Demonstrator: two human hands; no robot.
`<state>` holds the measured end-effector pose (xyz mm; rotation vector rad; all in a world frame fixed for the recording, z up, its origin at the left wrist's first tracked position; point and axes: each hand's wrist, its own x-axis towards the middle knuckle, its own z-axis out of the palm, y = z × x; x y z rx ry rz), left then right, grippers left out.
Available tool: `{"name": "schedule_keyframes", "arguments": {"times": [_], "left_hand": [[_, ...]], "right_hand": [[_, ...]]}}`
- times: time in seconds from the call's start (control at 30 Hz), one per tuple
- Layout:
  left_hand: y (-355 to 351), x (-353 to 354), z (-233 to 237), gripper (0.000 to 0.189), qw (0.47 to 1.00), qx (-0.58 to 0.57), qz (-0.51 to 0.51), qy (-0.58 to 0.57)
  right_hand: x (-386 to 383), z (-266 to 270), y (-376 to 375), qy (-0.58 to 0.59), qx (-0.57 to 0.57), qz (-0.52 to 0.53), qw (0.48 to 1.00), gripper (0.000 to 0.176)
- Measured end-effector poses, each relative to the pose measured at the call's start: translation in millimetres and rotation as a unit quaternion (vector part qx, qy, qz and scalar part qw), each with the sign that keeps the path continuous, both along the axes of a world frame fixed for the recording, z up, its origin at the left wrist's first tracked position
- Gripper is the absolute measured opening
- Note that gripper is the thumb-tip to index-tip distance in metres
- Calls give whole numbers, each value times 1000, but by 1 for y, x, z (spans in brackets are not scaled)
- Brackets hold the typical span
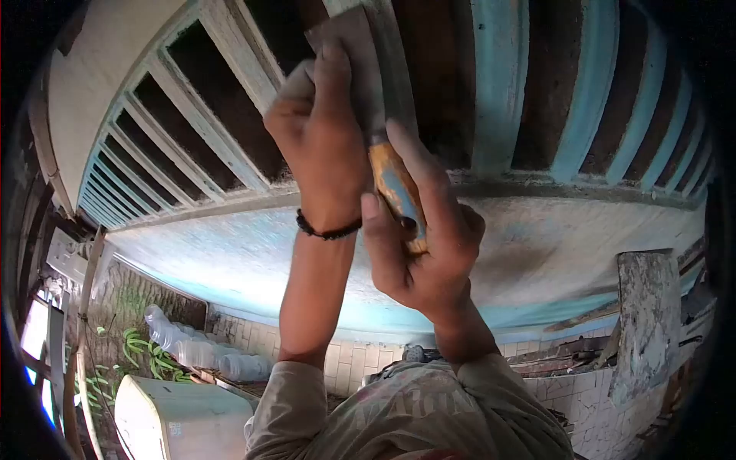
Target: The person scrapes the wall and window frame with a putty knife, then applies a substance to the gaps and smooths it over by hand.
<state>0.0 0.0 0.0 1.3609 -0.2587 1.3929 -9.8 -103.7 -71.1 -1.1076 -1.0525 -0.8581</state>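
Observation:
A paint scraper (395, 180) with a wide grey metal blade and a worn yellow-and-blue handle is tilted up against the slatted grille. Around its handle my right hand (433, 238) is closed, the index finger stretched along toward the blade. My left hand (322, 138), a dark bracelet at the wrist, is closed at the blade's left side with a finger pressed flat on the metal. Behind the blade runs an upright slat (395, 69) with bare greyish patches. The blade's far edge is near the top of the view, and its exact contact cannot be made out.
More slats stand either side, blue ones (502, 84) to the right and patchy ones (203, 123) to the left. Below the ledge is a scuffed white-and-blue wall (537, 245). A weathered board (648, 322) leans at right. Clear plastic bottles (203, 345) and a pale container (184, 418) are lower left.

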Motion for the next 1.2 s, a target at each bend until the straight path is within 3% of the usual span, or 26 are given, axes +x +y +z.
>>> {"name": "schedule_keyframes", "arguments": {"times": [0.3,0.47,0.7,0.83,1.1,1.2], "left_hand": [[-13,-8,17,44,999,-39,-19,16],[-6,-3,-18,44,1000,16,19,16],[-6,2,4,44,999,-9,-32,17],[-6,2,-13,43,1000,24,14,13],[-14,0,2,45,1000,-1,-19,18],[-5,6,-15,45,1000,18,-19,3]], "right_hand": [[-3,10,-3,-1,-6,29,1000,48],[0,-16,-6,10,-22,1,1000,44],[5,-1,-3,34,1,40,999,41],[4,-16,0,30,7,19,999,41],[14,-10,-13,27,-28,80,996,47],[16,-17,-8,11,-1,56,998,47]]}}
